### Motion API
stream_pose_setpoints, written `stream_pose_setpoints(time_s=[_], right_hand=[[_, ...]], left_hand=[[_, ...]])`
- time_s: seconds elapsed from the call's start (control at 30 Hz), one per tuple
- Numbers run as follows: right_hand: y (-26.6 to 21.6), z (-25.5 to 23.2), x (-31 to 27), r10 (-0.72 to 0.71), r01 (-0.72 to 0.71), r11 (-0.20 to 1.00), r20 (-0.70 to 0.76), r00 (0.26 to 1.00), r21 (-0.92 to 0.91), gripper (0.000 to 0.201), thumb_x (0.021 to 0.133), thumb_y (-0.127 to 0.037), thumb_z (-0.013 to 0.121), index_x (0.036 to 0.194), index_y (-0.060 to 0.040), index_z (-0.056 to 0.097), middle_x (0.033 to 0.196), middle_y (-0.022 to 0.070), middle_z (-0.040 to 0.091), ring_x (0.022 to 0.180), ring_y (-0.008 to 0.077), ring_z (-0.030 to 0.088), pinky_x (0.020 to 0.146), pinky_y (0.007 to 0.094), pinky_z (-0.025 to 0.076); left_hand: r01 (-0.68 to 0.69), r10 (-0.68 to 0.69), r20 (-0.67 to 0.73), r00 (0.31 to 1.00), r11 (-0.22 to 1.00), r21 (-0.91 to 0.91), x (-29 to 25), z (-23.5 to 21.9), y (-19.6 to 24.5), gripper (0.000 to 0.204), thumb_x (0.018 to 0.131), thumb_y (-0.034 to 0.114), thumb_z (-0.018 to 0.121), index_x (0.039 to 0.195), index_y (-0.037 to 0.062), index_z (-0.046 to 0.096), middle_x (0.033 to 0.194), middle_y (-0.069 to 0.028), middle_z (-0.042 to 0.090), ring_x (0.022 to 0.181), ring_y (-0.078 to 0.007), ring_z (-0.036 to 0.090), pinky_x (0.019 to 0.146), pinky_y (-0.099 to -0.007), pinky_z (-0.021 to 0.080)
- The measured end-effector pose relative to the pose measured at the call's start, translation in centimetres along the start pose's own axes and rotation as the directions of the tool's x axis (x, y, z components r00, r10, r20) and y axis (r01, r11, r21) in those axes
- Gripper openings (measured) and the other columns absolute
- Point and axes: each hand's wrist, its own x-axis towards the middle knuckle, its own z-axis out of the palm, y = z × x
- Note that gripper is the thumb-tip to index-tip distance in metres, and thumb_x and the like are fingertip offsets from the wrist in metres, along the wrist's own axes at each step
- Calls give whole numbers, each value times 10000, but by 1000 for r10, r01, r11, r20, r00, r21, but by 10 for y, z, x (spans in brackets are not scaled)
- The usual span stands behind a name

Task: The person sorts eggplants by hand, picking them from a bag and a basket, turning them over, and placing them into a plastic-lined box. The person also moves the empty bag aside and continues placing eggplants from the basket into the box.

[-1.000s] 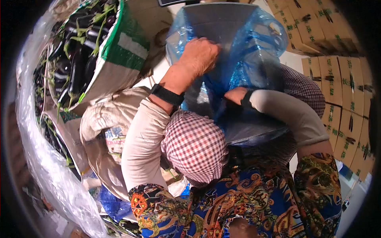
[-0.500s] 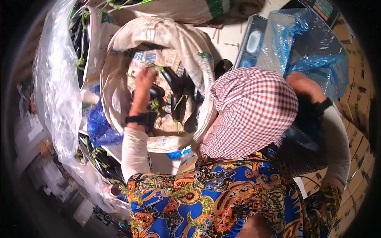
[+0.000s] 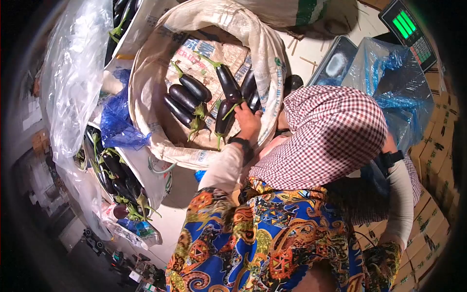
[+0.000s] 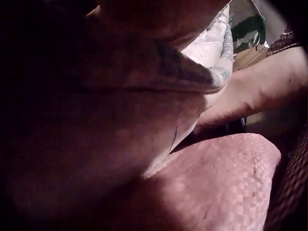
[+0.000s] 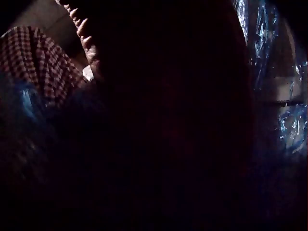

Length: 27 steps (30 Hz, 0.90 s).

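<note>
Down inside the rolled-open woven sack [image 3: 146,87], the person's left hand [image 3: 248,121] reaches among a handful of dark eggplants [image 3: 194,87], its fingers [image 3: 242,108] curled at the stem end of one eggplant [image 3: 224,117] that lies just beside the palm; whether they truly grip it cannot be told from the head view. Four or five more eggplants lie against the sack's printed lining, stems green and pointing various ways. The left wrist view shows only blurred sack weave and a sleeve (too close to read). The right hand is hidden behind a checked head covering [image 3: 335,131], only its forearm and black wrist strap [image 3: 391,158] showing beside a blue plastic bag [image 3: 394,82]; its fingers cannot be told. A scale display [image 3: 406,27] sits past that bag, and stacked cartons [image 3: 438,160] stand at the right edge
</note>
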Motion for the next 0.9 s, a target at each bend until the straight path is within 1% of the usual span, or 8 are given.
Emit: stream_pose_setpoints(time_s=[0.03,0.2,0.33,0.5,0.53,0.7,0.83,0.9], right_hand=[[0,2,0,5,-5,1000,6,1000,-3,267,817,-218,652,991,-16,660,1064,243,645,1046,407,589,879,442,474],[0,11,9,9,-9,1000,29,1000,-16,281,818,-225,654,1008,-18,657,1075,241,643,1058,405,585,886,442,472],[-1,16,12,9,-9,1000,38,999,-16,292,820,-231,655,1021,-19,654,1084,240,642,1066,403,581,892,442,470],[0,16,10,15,-15,1000,34,999,-17,306,822,-238,657,1038,-21,651,1094,238,640,1077,401,577,899,442,468],[0,17,9,17,-16,1000,34,999,-16,309,822,-239,657,1042,-21,650,1096,238,639,1080,401,576,901,442,467],[2,17,6,27,-26,999,30,999,-28,323,824,-246,659,1058,-23,647,1107,236,637,1091,399,572,908,442,465],[6,13,0,42,-41,999,21,999,-32,335,826,-251,660,1072,-24,645,1116,234,636,1100,397,568,914,441,463],[10,12,-4,52,-51,998,14,999,-35,341,827,-254,661,1079,-25,644,1120,233,635,1104,396,566,916,441,462]], left_hand=[[18,-12,-61,998,993,113,-1,-1,13,593,751,142,776,1215,6,433,1131,-294,481,997,-478,546,879,-506,463],[198,-133,312,941,962,-189,-1,-11,-5,599,738,244,786,1173,-45,493,1062,-285,601,1033,-436,582,874,-470,472],[136,-183,-109,977,931,-338,-3,-5,-53,583,748,284,807,1156,-54,562,1005,-146,675,905,-241,635,835,-347,490],[352,-425,68,903,638,-684,-11,-46,-70,447,779,227,793,1086,-30,595,956,-89,653,831,-206,608,778,-325,498],[391,-469,151,870,470,-791,-15,-61,-62,457,778,237,796,1093,-24,594,978,-88,655,855,-214,615,789,-336,499],[416,-338,258,905,832,-367,-12,-48,-122,575,736,338,829,1100,-36,585,1004,-157,666,871,-269,646,796,-355,508],[64,-42,619,784,998,-13,-26,-84,-105,741,732,378,833,1250,-45,516,1009,-208,652,932,-316,647,850,-398,497],[-118,42,640,767,990,77,-31,-70,-116,776,713,310,836,1307,-22,464,1055,-252,614,961,-376,630,878,-390,493]])
